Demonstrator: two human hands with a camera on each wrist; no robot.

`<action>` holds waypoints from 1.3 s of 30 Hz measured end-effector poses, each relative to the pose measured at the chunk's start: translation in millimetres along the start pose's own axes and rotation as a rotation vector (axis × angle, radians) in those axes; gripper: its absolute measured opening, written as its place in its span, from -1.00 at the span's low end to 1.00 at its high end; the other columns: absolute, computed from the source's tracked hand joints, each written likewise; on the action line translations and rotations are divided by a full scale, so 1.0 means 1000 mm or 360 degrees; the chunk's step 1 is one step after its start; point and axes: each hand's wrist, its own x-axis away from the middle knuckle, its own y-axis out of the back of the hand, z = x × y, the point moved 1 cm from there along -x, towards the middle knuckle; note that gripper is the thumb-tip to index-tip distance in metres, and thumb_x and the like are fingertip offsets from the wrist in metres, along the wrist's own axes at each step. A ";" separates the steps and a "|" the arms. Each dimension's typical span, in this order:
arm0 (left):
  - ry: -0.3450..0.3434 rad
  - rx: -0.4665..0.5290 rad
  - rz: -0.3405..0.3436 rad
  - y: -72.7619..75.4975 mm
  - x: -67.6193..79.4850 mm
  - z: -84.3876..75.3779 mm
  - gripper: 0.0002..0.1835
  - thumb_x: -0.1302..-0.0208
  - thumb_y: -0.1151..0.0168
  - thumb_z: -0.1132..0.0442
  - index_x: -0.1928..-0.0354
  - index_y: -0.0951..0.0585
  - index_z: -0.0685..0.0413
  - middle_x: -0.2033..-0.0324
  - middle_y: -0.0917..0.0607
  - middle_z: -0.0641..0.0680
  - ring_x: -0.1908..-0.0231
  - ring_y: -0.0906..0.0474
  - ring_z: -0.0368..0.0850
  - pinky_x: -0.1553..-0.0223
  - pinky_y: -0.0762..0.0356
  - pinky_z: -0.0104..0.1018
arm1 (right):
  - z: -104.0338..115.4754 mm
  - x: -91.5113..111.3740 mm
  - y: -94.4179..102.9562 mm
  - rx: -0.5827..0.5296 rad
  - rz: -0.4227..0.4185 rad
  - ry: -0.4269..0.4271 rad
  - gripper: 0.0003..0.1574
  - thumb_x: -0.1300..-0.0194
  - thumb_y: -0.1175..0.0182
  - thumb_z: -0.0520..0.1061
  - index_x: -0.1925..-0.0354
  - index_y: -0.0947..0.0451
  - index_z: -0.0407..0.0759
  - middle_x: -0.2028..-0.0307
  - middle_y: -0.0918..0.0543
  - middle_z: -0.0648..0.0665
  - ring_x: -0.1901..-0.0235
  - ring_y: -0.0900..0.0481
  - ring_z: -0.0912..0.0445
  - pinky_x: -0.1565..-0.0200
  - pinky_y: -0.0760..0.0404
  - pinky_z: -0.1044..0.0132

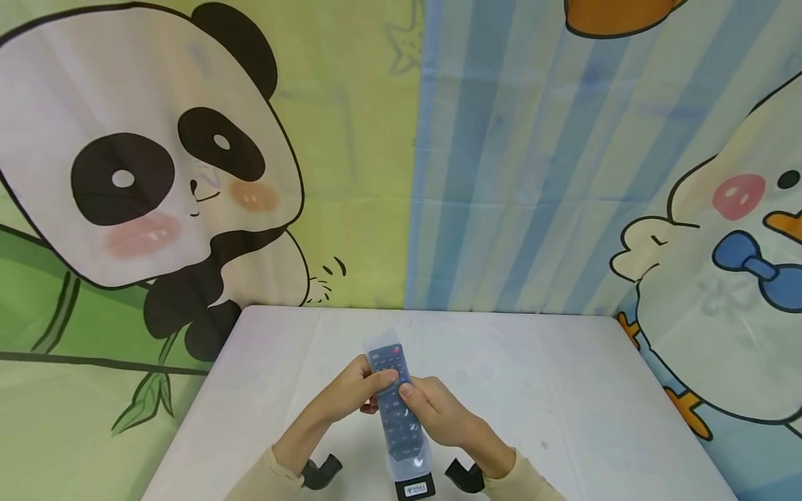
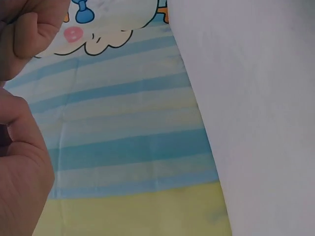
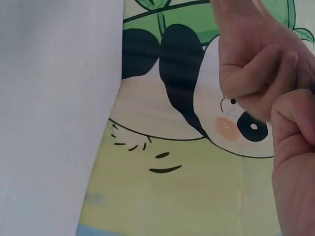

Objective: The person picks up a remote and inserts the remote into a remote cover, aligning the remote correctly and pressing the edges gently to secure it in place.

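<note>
A dark remote control [image 1: 401, 424] lies inside a translucent plastic sleeve [image 1: 379, 341], tilted slightly, its buttons showing through. Its lower end, black with a white label, appears outside the sleeve. My left hand [image 1: 351, 391] grips the upper part from the left, thumb across the front. From the right, my right hand [image 1: 442, 412] holds it a little lower, thumb at the edge; the fingers behind are mostly hidden. Both wrist views show curled fingers of the left hand [image 2: 24, 162] and right hand [image 3: 295, 162] at the frame edge, with the remote out of sight.
A white table [image 1: 564, 403] spreads below the hands. Behind it hangs a printed cloth [image 1: 351, 174] with a panda and a duck. Black curved pieces [image 1: 322, 472] sit by both wrists.
</note>
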 end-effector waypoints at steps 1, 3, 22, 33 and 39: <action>0.0037 -0.0014 -0.0001 0.000 0.000 0.000 -0.62 -0.50 -0.04 0.13 0.35 -0.55 0.35 0.69 -0.52 -0.06 0.70 -0.34 -0.30 0.72 -0.26 -0.47 | -0.001 0.000 0.000 0.0006 0.0002 -0.0018 -0.57 -0.57 0.36 -0.40 0.07 -0.48 -0.47 0.33 -0.68 -0.37 0.35 -0.65 0.22 0.38 -0.68 0.29; 0.0100 -0.0033 -0.0004 0.001 0.000 -0.001 -0.64 -0.50 -0.04 0.09 0.23 -0.56 0.32 0.62 -0.54 -0.11 0.66 -0.33 -0.34 0.68 -0.27 -0.49 | -0.003 0.001 -0.001 0.0014 0.0002 -0.0044 -0.57 -0.57 0.36 -0.39 0.09 -0.49 -0.44 0.37 -0.68 -0.34 0.37 -0.64 0.24 0.38 -0.68 0.31; 0.0149 -0.0201 -0.0235 0.015 0.012 -0.008 -0.67 -0.56 0.00 0.15 0.21 -0.56 0.32 0.54 -0.62 0.03 0.58 -0.50 -0.24 0.59 -0.44 -0.39 | -0.015 -0.019 -0.013 0.0266 -0.0317 -0.0046 -0.71 -0.49 -0.07 -0.32 0.43 -0.46 -0.11 0.62 -0.46 0.03 0.60 -0.32 0.37 0.61 -0.34 0.47; 0.0008 0.0111 -0.0518 0.011 -0.002 0.004 -0.64 -0.50 -0.03 0.20 0.35 -0.56 0.42 0.56 -0.68 0.06 0.56 -0.63 -0.17 0.52 -0.59 -0.35 | -0.005 -0.021 -0.011 0.0033 -0.0407 0.0033 -0.56 -0.41 0.04 -0.57 0.54 -0.30 -0.21 0.71 -0.26 -0.11 0.68 -0.20 0.27 0.67 -0.20 0.44; -0.0042 0.0330 -0.0646 0.003 -0.017 0.002 -0.72 -0.44 -0.10 0.27 0.40 -0.58 0.33 0.59 -0.66 0.06 0.58 -0.62 -0.17 0.55 -0.59 -0.38 | 0.001 -0.012 -0.008 0.0056 -0.0491 0.0078 -0.54 -0.41 0.03 -0.55 0.54 -0.29 -0.16 0.72 -0.28 -0.07 0.69 -0.22 0.31 0.71 -0.20 0.47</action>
